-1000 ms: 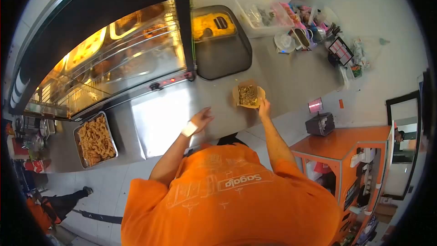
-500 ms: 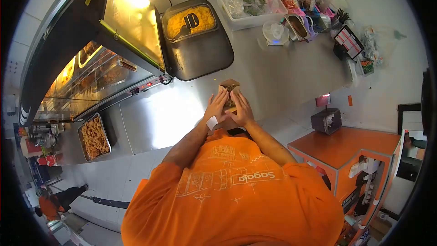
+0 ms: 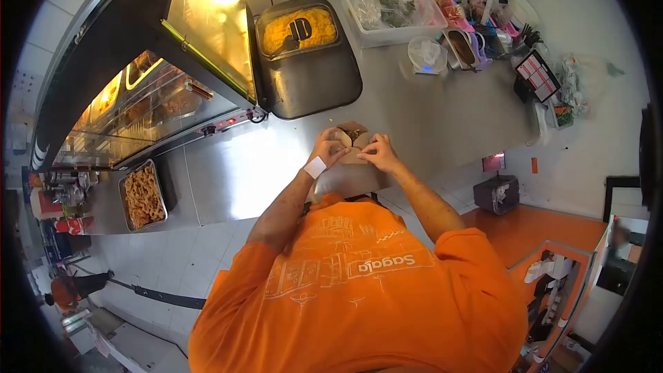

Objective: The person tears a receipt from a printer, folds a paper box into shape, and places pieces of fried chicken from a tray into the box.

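Head view: I read a steel counter (image 3: pixel 442 114) as the largest item, crossing the frame from left to upper right. On its left side stands a lit display cabinet (image 3: pixel 117 27), with trays of food behind the glass. Immediately right of the cabinet sits a black pan (image 3: pixel 314 83), yellow food visible in its upper section. A translucent bin (image 3: pixel 394 38) holding bagged goods is positioned to the right of the pan. Below the cabinet, a metal tray (image 3: pixel 162 190) contains brown fried pieces. The carton (image 3: pixel 354 157) is located near the front edge of the counter, below the pan, with dark contents visible inside. I have the left hand (image 3: pixel 329 150) gripping the carton's left side, fingers bent; the right hand (image 3: pixel 382 153) pinches its right side between thumb and fingertips.
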A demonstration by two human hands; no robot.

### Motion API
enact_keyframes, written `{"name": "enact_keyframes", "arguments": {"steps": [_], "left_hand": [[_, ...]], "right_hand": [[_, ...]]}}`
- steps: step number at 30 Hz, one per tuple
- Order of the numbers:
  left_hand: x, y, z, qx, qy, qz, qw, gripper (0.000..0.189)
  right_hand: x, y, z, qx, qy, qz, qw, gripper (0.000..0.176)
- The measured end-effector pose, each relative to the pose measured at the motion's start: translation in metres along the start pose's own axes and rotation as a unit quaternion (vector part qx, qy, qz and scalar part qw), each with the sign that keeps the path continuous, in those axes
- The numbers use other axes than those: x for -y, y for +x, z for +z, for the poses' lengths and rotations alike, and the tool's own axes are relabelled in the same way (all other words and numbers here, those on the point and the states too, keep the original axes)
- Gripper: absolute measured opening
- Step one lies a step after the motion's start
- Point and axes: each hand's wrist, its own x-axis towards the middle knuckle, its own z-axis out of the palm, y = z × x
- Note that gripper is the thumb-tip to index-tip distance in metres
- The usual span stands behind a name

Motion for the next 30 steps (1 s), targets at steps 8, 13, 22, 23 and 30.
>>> {"name": "enact_keyframes", "arguments": {"steps": [8, 13, 22, 23, 30], "left_hand": [[0.015, -0.019, 0.008, 0.03, -0.015, -0.008, 0.999, 0.021], [-0.006, -0.014, 0.015, -0.052, -0.237, -0.078, 0.967, 0.021], [-0.007, -0.009, -0.002, -0.055, -0.163, -0.007, 0.985, 0.023], [-0.009, -0.01, -0.003, -0.062, -0.165, -0.009, 0.984, 0.024], [-0.006, -0.007, 0.003, -0.09, -0.095, -0.12, 0.984, 0.058]], "right_hand": [[-0.007, -0.013, 0.014, -0.02, 0.035, 0.009, 0.999, 0.025], [-0.003, -0.014, 0.031, -0.171, 0.121, 0.068, 0.976, 0.045], [0.008, -0.016, 0.025, -0.145, 0.098, 0.014, 0.984, 0.048], [0.011, -0.015, 0.024, -0.149, 0.091, -0.006, 0.985, 0.047], [0.016, -0.01, 0.036, -0.185, 0.082, 0.018, 0.979, 0.053]]}}
